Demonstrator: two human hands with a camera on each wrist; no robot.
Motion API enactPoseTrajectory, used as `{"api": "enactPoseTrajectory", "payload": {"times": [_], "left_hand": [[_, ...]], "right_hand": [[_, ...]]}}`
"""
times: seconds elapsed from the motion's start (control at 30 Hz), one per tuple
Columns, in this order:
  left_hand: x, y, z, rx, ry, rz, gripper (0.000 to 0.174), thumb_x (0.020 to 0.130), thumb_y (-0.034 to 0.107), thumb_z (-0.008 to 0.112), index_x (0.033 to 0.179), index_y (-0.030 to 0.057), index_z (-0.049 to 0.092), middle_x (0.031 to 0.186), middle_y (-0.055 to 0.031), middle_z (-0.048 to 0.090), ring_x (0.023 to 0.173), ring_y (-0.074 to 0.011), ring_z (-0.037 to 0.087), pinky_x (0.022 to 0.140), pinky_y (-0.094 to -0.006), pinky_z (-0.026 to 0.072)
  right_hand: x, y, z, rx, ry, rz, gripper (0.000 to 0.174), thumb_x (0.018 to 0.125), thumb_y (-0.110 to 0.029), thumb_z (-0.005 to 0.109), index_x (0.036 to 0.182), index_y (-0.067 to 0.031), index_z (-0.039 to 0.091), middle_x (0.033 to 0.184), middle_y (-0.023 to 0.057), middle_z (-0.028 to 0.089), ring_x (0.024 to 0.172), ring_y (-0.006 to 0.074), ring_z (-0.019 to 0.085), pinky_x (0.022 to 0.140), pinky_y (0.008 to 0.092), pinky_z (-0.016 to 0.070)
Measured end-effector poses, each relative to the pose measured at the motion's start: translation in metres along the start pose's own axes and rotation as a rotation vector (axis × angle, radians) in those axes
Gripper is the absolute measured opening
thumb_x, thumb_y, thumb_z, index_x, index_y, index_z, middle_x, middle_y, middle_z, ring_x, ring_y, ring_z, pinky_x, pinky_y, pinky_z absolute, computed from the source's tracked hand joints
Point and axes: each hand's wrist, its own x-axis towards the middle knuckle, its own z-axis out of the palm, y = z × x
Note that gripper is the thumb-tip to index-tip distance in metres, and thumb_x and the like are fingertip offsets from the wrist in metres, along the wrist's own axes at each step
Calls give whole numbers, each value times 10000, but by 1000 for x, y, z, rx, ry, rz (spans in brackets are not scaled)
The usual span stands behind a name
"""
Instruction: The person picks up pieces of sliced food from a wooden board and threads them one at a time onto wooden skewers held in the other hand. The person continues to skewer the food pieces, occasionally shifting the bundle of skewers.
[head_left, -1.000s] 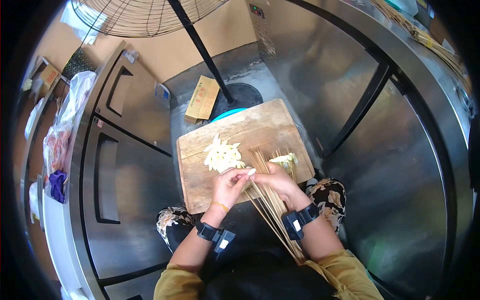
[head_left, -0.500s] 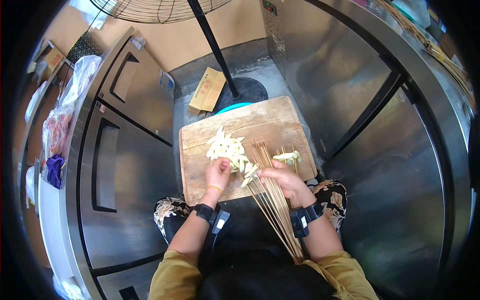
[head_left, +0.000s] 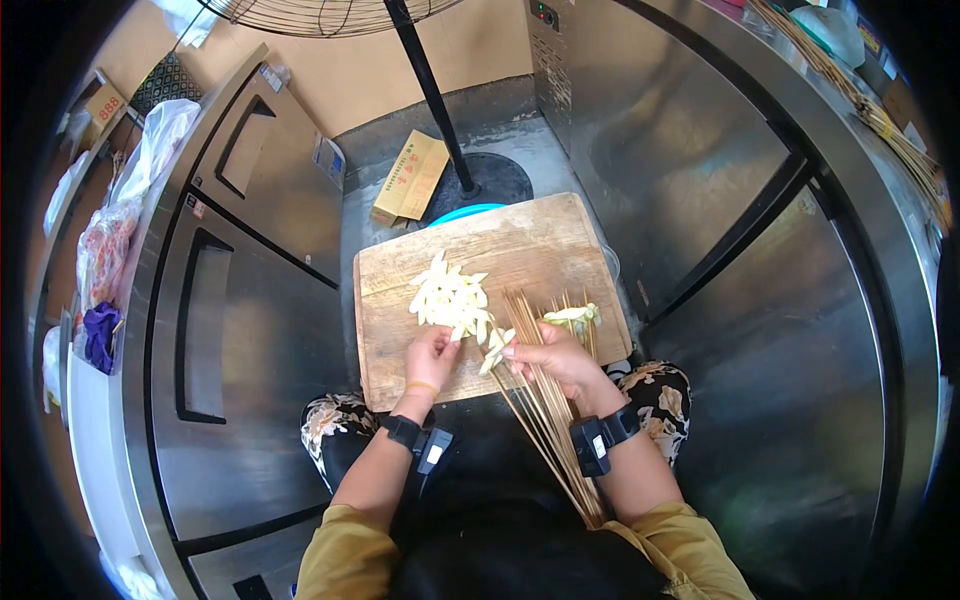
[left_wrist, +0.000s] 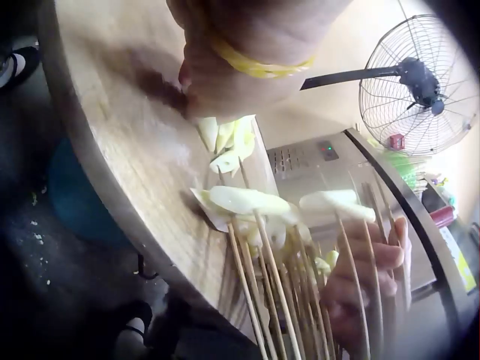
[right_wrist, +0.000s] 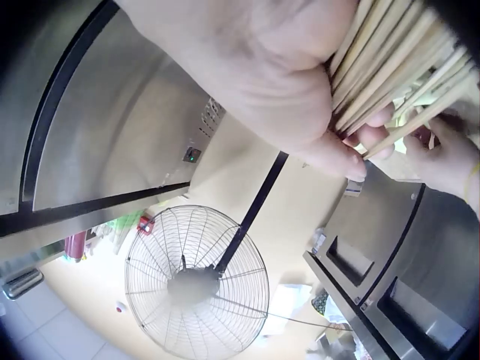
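Observation:
My right hand [head_left: 562,360] grips a thick bundle of thin wooden skewers [head_left: 548,425], which slant back toward my lap. Pale vegetable slices [head_left: 496,349] are threaded on the tips of skewers beside its thumb; the left wrist view shows such a slice [left_wrist: 247,200] crossing two skewers. At the near edge of a heap of pale slices [head_left: 447,295], my left hand [head_left: 428,362] has its fingertips bent in among the pieces. Whether it pinches one I cannot tell. More threaded slices [head_left: 572,314] lie beyond my right hand on the wooden cutting board [head_left: 530,235].
A black-poled fan [head_left: 430,100] stands behind the board, near a cardboard box [head_left: 412,178] and a blue rim [head_left: 466,213]. Steel cabinets rise at left [head_left: 250,330] and right [head_left: 780,400]. Another bundle of skewers [head_left: 890,130] lies on the right counter.
My left hand has moved from beside my right thumb, where a pale slice was held, left to the heap. Threaded slices now show by the right thumb. My right hand keeps its hold.

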Motion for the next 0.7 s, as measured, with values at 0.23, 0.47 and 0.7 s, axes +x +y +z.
{"api": "enactPoseTrajectory", "payload": {"times": [0.23, 0.47, 0.7], "left_hand": [[7, 57, -17, -945, -113, -312, 171, 863, 57, 573, 1032, 32, 585, 918, -47, 627, 791, -104, 583, 674, -206, 491], [13, 64, -14, -1041, -194, -304, 247, 862, 37, 573, 1107, 8, 585, 987, -63, 632, 777, -114, 584, 691, -218, 487], [13, 74, -10, -831, -165, -189, 231, 850, 29, 587, 1079, 6, 608, 952, -40, 648, 794, -72, 568, 691, -202, 460]], "right_hand": [[5, 5, 2, 7, -48, -35, 175, 776, -66, 687, 882, -37, 551, 668, 23, 570, 510, 69, 511, 422, 189, 395], [5, 6, 1, -27, -73, -35, 167, 784, -107, 691, 866, -40, 562, 676, 27, 576, 512, 68, 503, 440, 181, 383], [5, 6, 2, -50, -67, -32, 173, 781, -111, 690, 844, -46, 542, 677, 38, 580, 523, 69, 510, 443, 178, 387]]}}
